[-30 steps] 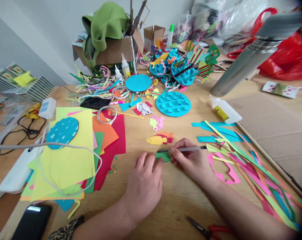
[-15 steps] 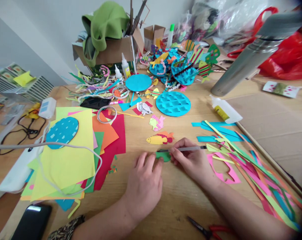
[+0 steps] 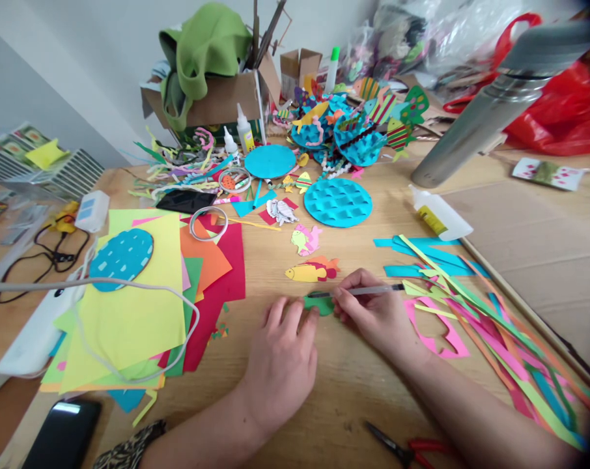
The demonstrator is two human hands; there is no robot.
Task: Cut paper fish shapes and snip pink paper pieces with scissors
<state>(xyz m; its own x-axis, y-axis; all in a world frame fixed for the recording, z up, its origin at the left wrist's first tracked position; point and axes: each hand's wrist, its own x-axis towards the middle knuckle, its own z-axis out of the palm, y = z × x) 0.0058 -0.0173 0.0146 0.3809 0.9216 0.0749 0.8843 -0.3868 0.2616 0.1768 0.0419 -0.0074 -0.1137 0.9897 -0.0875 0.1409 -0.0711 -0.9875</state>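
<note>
Green paper (image 3: 326, 307) was pressed at centre frame in the head view by the loosely spread left hand (image 3: 285, 345), a pen (image 3: 380, 289) pinched in the right hand (image 3: 373, 319); almost nothing had shifted, suggesting steady, careful work.

Plain grey-white wall (image 3: 124, 42) behind a broad, pale-brown, wood-grained table (image 3: 348, 391), both under soft, diffuse light.

No legible lettering or numbers.

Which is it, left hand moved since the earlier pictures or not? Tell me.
No; the left hand shows no visible shift in any direction against the yellow paper fish.
</note>
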